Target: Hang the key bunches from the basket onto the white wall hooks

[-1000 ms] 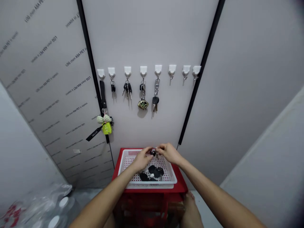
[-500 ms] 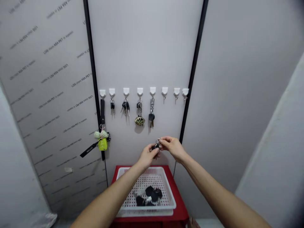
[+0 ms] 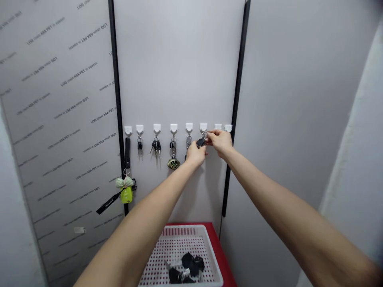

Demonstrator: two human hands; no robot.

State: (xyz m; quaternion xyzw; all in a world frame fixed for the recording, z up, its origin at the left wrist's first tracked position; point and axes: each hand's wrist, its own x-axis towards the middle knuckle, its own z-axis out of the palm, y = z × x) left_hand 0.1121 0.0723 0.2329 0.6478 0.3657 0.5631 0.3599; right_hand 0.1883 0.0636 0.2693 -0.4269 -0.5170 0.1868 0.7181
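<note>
My left hand (image 3: pixel 196 154) is closed on a black-headed key (image 3: pixel 200 142) just below a white wall hook (image 3: pixel 204 127). My right hand (image 3: pixel 220 140) pinches the metal ring of the same key from the right, with the ring up against the hook. Whether the ring is over the hook's tip cannot be made out. Directly left of my hands hangs a key chain with a silver clasp (image 3: pixel 188 140), its lower part hidden behind my left hand.
More keys (image 3: pixel 156 146) hang from hooks to the left, one set with a brass eye-shaped charm (image 3: pixel 173 163) and another with a lime-green fob (image 3: pixel 127 195). Below, a white basket (image 3: pixel 212 251) holding several dark key sets stands on a red stool (image 3: pixel 223 259).
Both hands have risen together with the key, from above the basket up to the hook. The view has shifted a little, so the hooks appear lower.
</note>
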